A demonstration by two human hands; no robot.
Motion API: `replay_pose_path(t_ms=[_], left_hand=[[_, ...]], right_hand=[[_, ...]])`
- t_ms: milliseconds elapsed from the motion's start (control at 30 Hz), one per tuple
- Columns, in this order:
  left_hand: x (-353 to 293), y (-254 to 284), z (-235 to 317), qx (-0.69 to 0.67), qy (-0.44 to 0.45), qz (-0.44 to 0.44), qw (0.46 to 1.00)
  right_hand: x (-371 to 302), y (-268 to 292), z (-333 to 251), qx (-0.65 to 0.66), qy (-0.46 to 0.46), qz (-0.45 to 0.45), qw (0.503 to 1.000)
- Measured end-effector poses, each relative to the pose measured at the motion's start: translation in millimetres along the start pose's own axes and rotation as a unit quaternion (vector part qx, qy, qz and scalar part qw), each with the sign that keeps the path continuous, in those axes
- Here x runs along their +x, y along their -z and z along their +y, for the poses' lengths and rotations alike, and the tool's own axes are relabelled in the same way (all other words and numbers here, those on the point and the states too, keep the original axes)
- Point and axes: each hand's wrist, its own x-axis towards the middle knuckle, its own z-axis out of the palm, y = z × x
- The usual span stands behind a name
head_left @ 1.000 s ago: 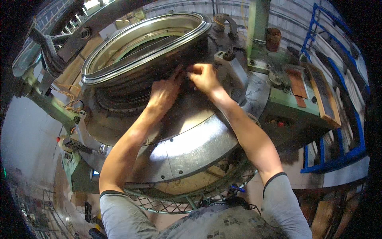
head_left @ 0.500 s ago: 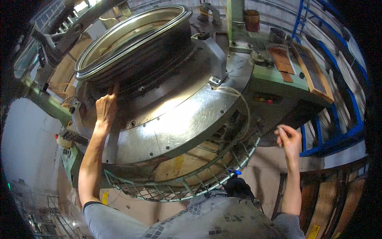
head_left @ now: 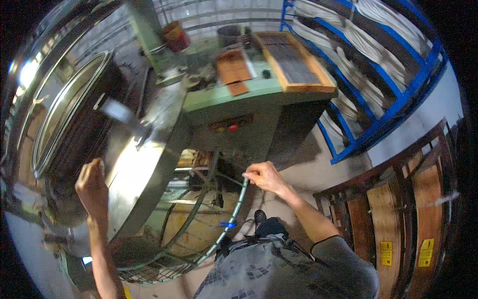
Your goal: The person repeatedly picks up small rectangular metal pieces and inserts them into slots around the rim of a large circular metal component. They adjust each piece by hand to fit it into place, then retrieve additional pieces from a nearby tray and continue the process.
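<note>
My left hand (head_left: 92, 188) is over the shiny metal ring plate (head_left: 130, 172) of a large round machine. Its fingers look curled but are smeared by motion, and I cannot tell whether they hold anything. My right hand (head_left: 268, 177) is closed in a pinch, thumb against forefinger, at the upper end of the curved tubular guard rail (head_left: 238, 202). Whether it touches the rail or pinches something small is unclear. A dark cylinder with a bright metal rim (head_left: 107, 62) stands on the ring plate, to the upper left of my left hand.
A green machine table (head_left: 209, 99) carries a wood-framed dark panel (head_left: 294, 62), brown pieces (head_left: 233, 68) and a rusty can (head_left: 175, 36). Red and yellow buttons (head_left: 232, 128) sit below its edge. A blue rack (head_left: 381, 119) holds white strands. Wooden boards (head_left: 386, 214) stand at right.
The view has swung right, so the cylinder now lies at the far left. My left hand has come off the cylinder's lower edge. My right hand has come to the rail's end.
</note>
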Motion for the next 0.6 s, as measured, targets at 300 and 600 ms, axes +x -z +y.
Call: replay_pose_path(t_ms=[300, 600], left_hand=[[-33.3, -226.9, 250.0, -0.327, 0.107, -0.116, 0.932], [-14.7, -367.1, 306.2, -0.717, 0.552, 0.029, 0.425]], right_hand=[[18.7, 168.4, -13.8, 0.122, 0.049, 0.184, 0.974], [0.8, 249.9, -22.4, 0.059, 0.044, 0.283, 0.956]])
